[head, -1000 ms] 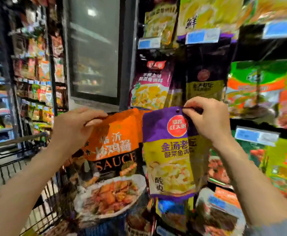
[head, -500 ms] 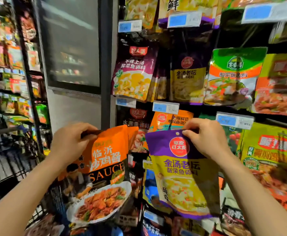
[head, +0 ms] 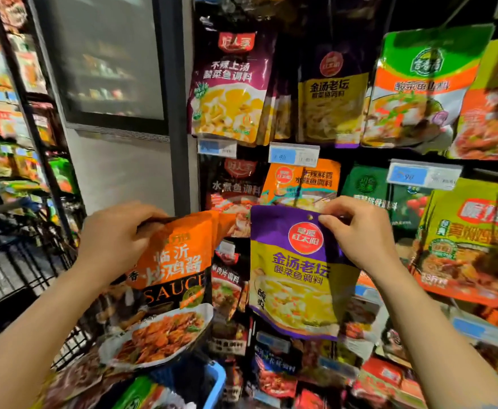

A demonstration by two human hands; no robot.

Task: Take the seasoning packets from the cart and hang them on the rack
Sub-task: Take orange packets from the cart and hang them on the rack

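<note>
Head view puts both of my hands up in front of the rack (head: 359, 152), each carrying a seasoning packet. My right hand (head: 359, 234) has its grip pinched on the top edge of the purple and yellow packet (head: 295, 273), thumb and fingertips closed just beside its punched hanging hole; the packet hangs upright below that pinch, in front of the rack's middle rows and under the orange packet (head: 300, 181) that hangs there. My left hand (head: 115, 243) has its grip curled over the top of the orange sauce packet (head: 174, 276), fingers wrapped over the upper edge, and this packet tilts with its lower end swung toward me, left of the purple one and apart from it. A matching purple and yellow packet (head: 331, 93) hangs on the rack's upper row, well above my right hand. Left of the rack, behind my left forearm, I see the dark wire cart (head: 20, 261).
</note>
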